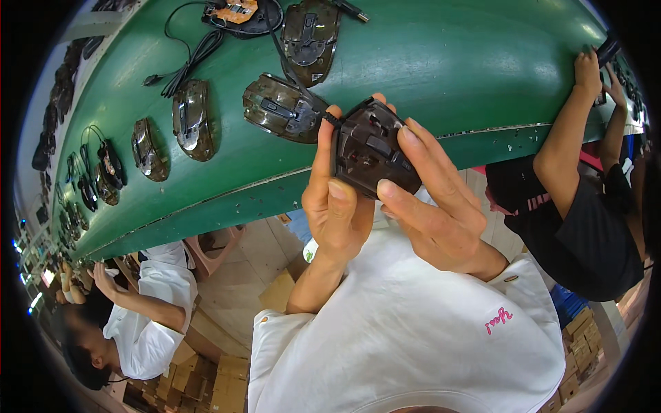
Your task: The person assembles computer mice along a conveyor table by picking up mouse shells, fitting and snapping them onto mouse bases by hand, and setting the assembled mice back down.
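Note:
A dark, see-through computer mouse (372,150) is held up between my two hands, over the table's near edge. My left hand (337,193) grips its left side, the thumb on the near left corner and the fingers behind. On the right side and near edge, the fingers and thumb of my right hand (437,196) press against the shell. A black cable leaves the mouse at its upper left, beside my left fingers. Just beyond lies a smoky translucent mouse cover (279,103); another cover (310,41) lies farther back.
On the green table (441,55), more translucent covers (193,120) lie to the left. An opened mouse with an orange circuit board (234,12) and a coiled cable (196,62) lie at the back. Co-workers sit at left (151,310) and right (571,213). Cardboard boxes (231,385) stand below.

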`<state>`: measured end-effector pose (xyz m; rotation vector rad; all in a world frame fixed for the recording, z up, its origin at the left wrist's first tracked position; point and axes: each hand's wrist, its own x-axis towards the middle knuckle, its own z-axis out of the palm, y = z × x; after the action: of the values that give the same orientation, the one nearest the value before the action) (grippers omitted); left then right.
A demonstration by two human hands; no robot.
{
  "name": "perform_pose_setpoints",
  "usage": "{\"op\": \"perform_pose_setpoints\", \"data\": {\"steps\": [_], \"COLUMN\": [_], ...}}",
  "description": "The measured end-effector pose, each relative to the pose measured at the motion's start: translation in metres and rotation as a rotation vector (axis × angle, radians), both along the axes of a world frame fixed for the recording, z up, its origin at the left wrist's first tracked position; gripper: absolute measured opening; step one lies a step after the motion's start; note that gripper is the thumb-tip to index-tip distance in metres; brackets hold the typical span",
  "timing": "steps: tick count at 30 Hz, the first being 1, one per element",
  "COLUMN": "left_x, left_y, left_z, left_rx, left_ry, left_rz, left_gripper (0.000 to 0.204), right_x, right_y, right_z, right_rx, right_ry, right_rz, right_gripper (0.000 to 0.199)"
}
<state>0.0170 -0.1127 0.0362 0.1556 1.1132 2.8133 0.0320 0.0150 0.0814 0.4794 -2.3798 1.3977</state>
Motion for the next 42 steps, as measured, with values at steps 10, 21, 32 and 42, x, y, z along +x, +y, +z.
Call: {"op": "perform_pose_setpoints", "data": {"steps": [10, 21, 32, 42], "left_x": [0.014, 0.003, -0.007, -0.006], "left_y": [-0.009, -0.006, -0.025, -0.030], "left_z": [-0.003, 0.023, 0.032, 0.030], "left_rx": [0.025, -0.105, 0.118, -0.031], "left_ry": [-0.042, -0.143, -0.234, -0.199], "left_rz": [-0.018, 0.027, -0.046, -0.105], "left_gripper": [0.069, 0.076, 0.070, 0.070], "right_x": [-0.001, -0.015, -0.009, -0.010], "right_y": [-0.001, -0.011, 0.011, 0.003], "right_z": [0.016, 0.019, 0.006, 0.004], "right_rx": [0.052, 0.064, -0.373, -0.286], "right_ry": [0.002, -0.055, -0.670, -0.574], "right_rz": [0.034, 0.087, 0.175, 0.121], "right_gripper": [0.035, 0.040, 0.042, 0.044]}}
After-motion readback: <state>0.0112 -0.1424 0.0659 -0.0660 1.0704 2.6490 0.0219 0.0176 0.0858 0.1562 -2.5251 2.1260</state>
